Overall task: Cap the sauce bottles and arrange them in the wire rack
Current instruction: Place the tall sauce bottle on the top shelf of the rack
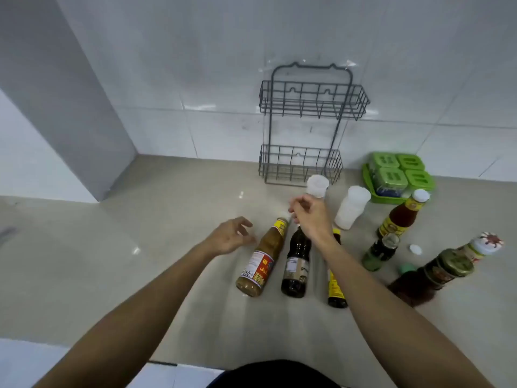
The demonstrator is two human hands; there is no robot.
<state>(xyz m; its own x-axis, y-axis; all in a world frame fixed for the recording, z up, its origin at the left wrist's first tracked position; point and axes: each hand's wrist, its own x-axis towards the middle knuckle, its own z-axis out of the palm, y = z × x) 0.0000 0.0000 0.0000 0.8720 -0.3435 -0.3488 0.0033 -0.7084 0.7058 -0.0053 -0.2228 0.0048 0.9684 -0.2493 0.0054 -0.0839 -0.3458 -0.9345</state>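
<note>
A grey two-tier wire rack (pixel 305 135) stands against the tiled wall with nothing in it. In front of me stand a tan sauce bottle (pixel 261 261) with a yellow neck label, a dark bottle (pixel 296 264) and a dark bottle with a yellow label (pixel 335 287). My left hand (pixel 230 236) hovers open just left of the tan bottle. My right hand (pixel 310 217) is above the dark bottle's top, fingers pinched; whether it holds a cap I cannot tell. At right are a white-capped brown bottle (pixel 400 217), an uncapped green bottle (pixel 380 252), a loose white cap (pixel 415 249) and a big bottle (pixel 447 267).
Two white plastic shakers (pixel 317 186) (pixel 351 207) stand in front of the rack. A green tray of lidded green containers (pixel 397 175) sits at the back right. A green cap (pixel 405 268) lies by the big bottle. A grey wall panel (pixel 64 107) closes the left side.
</note>
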